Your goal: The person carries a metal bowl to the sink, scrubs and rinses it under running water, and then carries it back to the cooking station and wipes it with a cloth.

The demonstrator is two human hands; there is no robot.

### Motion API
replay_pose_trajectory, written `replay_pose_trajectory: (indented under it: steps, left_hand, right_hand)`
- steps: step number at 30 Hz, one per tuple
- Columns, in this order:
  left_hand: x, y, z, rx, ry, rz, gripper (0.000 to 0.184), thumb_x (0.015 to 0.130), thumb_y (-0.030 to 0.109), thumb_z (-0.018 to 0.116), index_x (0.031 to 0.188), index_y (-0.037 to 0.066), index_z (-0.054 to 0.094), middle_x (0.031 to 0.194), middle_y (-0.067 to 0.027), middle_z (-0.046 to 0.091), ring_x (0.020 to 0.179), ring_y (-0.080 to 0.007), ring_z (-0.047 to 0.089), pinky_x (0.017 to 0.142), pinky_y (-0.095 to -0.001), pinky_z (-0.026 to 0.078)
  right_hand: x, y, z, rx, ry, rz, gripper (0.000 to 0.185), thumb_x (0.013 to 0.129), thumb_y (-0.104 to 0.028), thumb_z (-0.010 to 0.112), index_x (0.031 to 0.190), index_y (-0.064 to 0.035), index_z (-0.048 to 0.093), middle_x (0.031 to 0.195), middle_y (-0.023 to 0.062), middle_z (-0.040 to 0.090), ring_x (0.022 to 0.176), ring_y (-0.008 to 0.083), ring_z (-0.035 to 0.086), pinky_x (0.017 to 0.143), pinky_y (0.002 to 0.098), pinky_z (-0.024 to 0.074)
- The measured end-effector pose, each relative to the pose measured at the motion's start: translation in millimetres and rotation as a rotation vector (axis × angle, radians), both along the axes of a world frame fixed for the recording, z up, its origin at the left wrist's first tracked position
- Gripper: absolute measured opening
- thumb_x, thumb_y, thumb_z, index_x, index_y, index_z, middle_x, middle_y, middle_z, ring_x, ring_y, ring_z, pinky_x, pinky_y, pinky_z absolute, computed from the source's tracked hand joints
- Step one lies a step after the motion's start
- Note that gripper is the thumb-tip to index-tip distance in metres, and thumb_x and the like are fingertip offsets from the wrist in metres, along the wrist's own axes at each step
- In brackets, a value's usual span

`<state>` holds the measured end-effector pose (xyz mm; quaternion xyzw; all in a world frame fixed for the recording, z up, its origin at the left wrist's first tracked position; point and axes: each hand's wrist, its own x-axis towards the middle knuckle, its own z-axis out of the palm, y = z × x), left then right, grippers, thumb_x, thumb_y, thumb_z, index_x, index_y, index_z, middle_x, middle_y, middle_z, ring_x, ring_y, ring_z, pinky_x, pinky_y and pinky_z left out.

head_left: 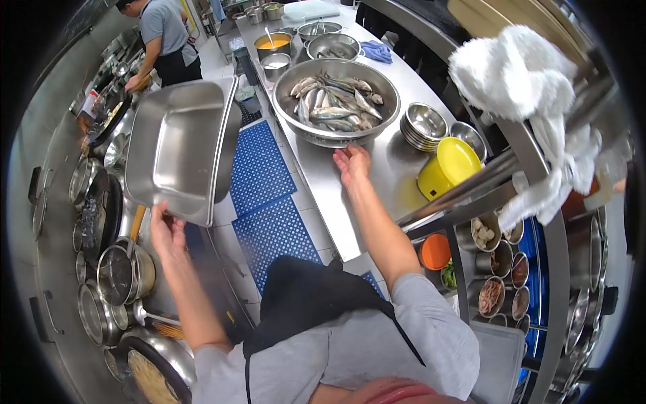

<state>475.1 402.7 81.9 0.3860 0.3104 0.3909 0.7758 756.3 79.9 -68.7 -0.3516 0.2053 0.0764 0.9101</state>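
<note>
well, right hand (352, 165) outstretched, fingertips at bowl (286, 94)

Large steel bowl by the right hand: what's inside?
The large steel bowl holds a pile of whole fish. The fish cover its bottom, so anything beneath can't be seen.

We see steel counter (340, 219); on it, near long left edge, large steel bowl (390, 101). Right of large bowl, we see stacked small bowls (422, 129) and single bowl (473, 139); farther to its lower right, yellow container (441, 172). Just beyond large bowl: colander-like bowl (351, 47), two pots (274, 54), crumpled blue cloth (377, 52). Left of large bowl, lower down, tiled floor (311, 219) bears blue perforated mats (262, 158).
</note>
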Motion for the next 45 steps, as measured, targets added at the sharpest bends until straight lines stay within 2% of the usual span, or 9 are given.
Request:
replay_pose_trajectory:
  steps: [6, 10, 13, 18, 20, 27, 34, 35, 45]
  left_hand:
    - [108.4, 36.3, 29.3, 0.095, 0.016, -0.156, 0.008, 0.081, 0.009, 0.067, 0.081, 0.006, 0.061, 0.075, -0.0043, 0.063, 0.053, -0.0109, 0.057, 0.035, -0.0218, 0.038]
    - [213.3, 55.8, 49.2, 0.109, -0.004, -0.218, 0.008, 0.08, 0.008, 0.067, 0.078, 0.006, 0.06, 0.074, -0.0021, 0.061, 0.06, -0.0118, 0.059, 0.044, -0.0246, 0.045]
    - [294.5, 69.3, 57.9, 0.164, -0.05, -0.393, 0.007, 0.079, 0.006, 0.067, 0.077, 0.007, 0.06, 0.073, -0.0007, 0.06, 0.059, -0.0115, 0.059, 0.046, -0.024, 0.045]
    - [447.4, 80.5, 38.3, 0.252, -0.03, -0.606, 0.008, 0.076, 0.007, 0.067, 0.077, 0.008, 0.059, 0.066, 0.0023, 0.054, 0.048, -0.0071, 0.045, 0.038, -0.0217, 0.031]
    - [496.6, 61.2, 44.4, 0.239, -0.026, -0.724, 0.009, 0.075, 0.006, 0.066, 0.075, 0.009, 0.058, 0.063, 0.0032, 0.049, 0.047, -0.0072, 0.04, 0.039, -0.0222, 0.029]
    - [693.1, -20.3, 26.9, 0.204, -0.028, -1.097, 0.011, 0.073, 0.002, 0.069, 0.072, 0.005, 0.058, 0.062, 0.0002, 0.049, 0.048, -0.0091, 0.041, 0.04, -0.0263, 0.032]
    - [747.9, -119.8, -8.0, 0.224, 0.123, -1.342, 0.01, 0.079, -0.003, 0.062, 0.087, -0.006, 0.057, 0.08, -0.0153, 0.063, 0.063, -0.0265, 0.066, 0.056, -0.0413, 0.061]
    - [778.2, -129.1, -39.6, 0.305, 0.107, -1.347, 0.022, 0.074, 0.001, 0.065, 0.093, -0.009, 0.06, 0.083, -0.017, 0.063, 0.07, -0.0292, 0.068, 0.059, -0.0485, 0.061]
    - [784.4, -154.8, -84.6, 0.551, 0.25, -1.268, 0.033, 0.071, -0.004, 0.064, 0.101, -0.016, 0.06, 0.092, -0.0261, 0.066, 0.073, -0.0363, 0.069, 0.049, -0.0474, 0.058]
  right_hand:
    - [20.8, 6.7, -18.9, -0.098, -0.024, -0.064, 0.021, 0.09, 0.0, 0.054, 0.105, -0.004, 0.04, 0.094, 0.0142, 0.057, 0.072, 0.026, 0.062, 0.063, 0.0397, 0.0576]
    - [10.7, -5.9, -2.6, -0.157, -0.081, -0.015, 0.024, 0.087, 0.005, 0.048, 0.109, -0.003, 0.043, 0.096, 0.0147, 0.061, 0.069, 0.0234, 0.064, 0.055, 0.0337, 0.0558]
    - [-13.5, -13.4, 10.1, -0.188, -0.059, -0.052, 0.036, 0.092, -0.004, 0.048, 0.127, -0.0062, 0.044, 0.109, 0.0143, 0.062, 0.082, 0.024, 0.065, 0.063, 0.0355, 0.0561]
    - [-29.1, -26.4, 1.6, -0.187, 0.041, -0.213, 0.031, 0.091, 0.004, 0.05, 0.122, 0.0018, 0.048, 0.114, 0.0167, 0.062, 0.101, 0.0282, 0.065, 0.082, 0.0416, 0.0589]
    - [-30.3, -33.2, -5.6, -0.228, 0.046, -0.306, 0.026, 0.09, 0.0, 0.057, 0.115, 0.0049, 0.054, 0.113, 0.0172, 0.063, 0.096, 0.0237, 0.067, 0.084, 0.0339, 0.0574]
    - [-25.4, -11.9, 25.5, -0.38, 0.135, -0.545, 0.026, 0.093, -0.007, 0.055, 0.116, 0.0051, 0.055, 0.104, 0.0145, 0.065, 0.088, 0.0221, 0.067, 0.075, 0.033, 0.0575]
    - [-30.8, -7.8, 9.1, -0.354, 0.171, -0.691, 0.029, 0.096, -0.011, 0.049, 0.121, 0.0023, 0.054, 0.108, 0.0113, 0.063, 0.092, 0.0209, 0.065, 0.074, 0.0334, 0.056]
    - [-31.3, -7.6, 8.1, -0.342, 0.167, -0.702, 0.029, 0.096, -0.011, 0.049, 0.121, 0.0018, 0.055, 0.109, 0.0114, 0.062, 0.094, 0.0209, 0.064, 0.075, 0.0337, 0.0558]
    - [-40.5, -4.3, -0.4, -0.333, 0.187, -0.711, 0.04, 0.1, -0.024, 0.043, 0.134, -0.0026, 0.046, 0.123, 0.0103, 0.058, 0.106, 0.0239, 0.061, 0.087, 0.0361, 0.0538]
